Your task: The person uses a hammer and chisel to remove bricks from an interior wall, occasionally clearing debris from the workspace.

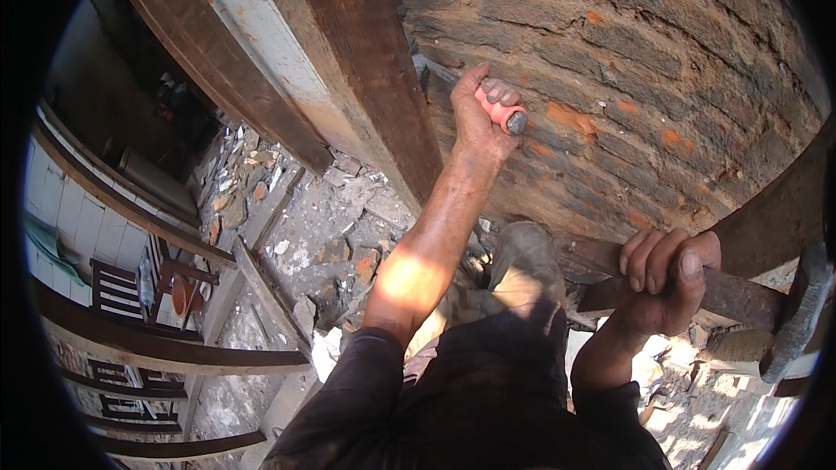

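Note:
My left hand [479,113] is closed round the pink-orange grip of a chisel [503,110], whose worn metal striking end points back toward me. The chisel's blade reaches to the joint between a brown wooden door-frame post [374,52] and the rough brick wall [592,78]. Low on the right, my right hand [666,278] wraps round the wooden handle of a hammer [744,300]. Its heavy grey metal head [797,318] lies at the right rim of the view, apart from the chisel.
Broken brick and plaster rubble [348,248] covers the floor by the post. Wooden bars and planks [174,344] curve across the left side. Beyond them are a dark wooden chair [126,292] and a reddish-brown pot [185,296]. My bent knee [527,265] is near the wall.

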A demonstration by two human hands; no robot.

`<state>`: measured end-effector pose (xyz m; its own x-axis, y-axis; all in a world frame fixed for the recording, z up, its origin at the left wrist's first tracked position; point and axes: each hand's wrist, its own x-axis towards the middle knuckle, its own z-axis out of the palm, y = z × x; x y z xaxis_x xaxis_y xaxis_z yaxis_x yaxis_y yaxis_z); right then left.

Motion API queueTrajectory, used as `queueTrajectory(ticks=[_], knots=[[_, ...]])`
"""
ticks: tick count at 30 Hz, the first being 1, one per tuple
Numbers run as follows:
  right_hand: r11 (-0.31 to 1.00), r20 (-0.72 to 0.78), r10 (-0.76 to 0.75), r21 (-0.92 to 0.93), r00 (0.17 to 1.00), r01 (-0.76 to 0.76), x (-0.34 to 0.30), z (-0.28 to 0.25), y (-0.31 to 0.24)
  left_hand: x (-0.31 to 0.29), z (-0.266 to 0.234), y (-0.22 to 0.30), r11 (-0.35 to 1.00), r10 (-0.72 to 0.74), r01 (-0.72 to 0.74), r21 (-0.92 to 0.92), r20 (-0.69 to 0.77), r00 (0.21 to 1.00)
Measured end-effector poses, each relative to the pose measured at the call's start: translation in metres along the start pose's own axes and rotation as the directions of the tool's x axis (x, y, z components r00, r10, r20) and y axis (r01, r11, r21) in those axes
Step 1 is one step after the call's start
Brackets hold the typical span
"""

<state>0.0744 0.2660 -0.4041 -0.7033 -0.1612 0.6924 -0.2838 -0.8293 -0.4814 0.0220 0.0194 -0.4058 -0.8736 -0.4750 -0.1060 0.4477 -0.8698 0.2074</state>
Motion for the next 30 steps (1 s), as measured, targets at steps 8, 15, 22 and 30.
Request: queueTrajectory(ticks=[8,15,22,30], knots=[[0.653,-0.170,0.688,-0.281,0.706,-0.704,-0.058,-0.010,0.113,0.006,0.019,0.008,0.998,-0.007,0.007,0.058,0.002,1.000],[0.929,-0.058,0.146,-0.334,0.988,-0.157,-0.011,0.006,0.024,0.016,0.011,0.008,0.999,-0.045,0.045,-0.006,0.019,0.999],[0.982,0.091,-0.176,0.088,0.980,0.168,0.008,0.006,-0.024,0.006,0.022,0.006,0.996,-0.034,0.032,0.081,0.031,0.999],[0.984,-0.024,-0.175,0.031,0.984,0.175,0.009,0.009,-0.002,0.012,0.025,0.025,0.996,-0.011,0.010,0.088,0.007,1.000]])
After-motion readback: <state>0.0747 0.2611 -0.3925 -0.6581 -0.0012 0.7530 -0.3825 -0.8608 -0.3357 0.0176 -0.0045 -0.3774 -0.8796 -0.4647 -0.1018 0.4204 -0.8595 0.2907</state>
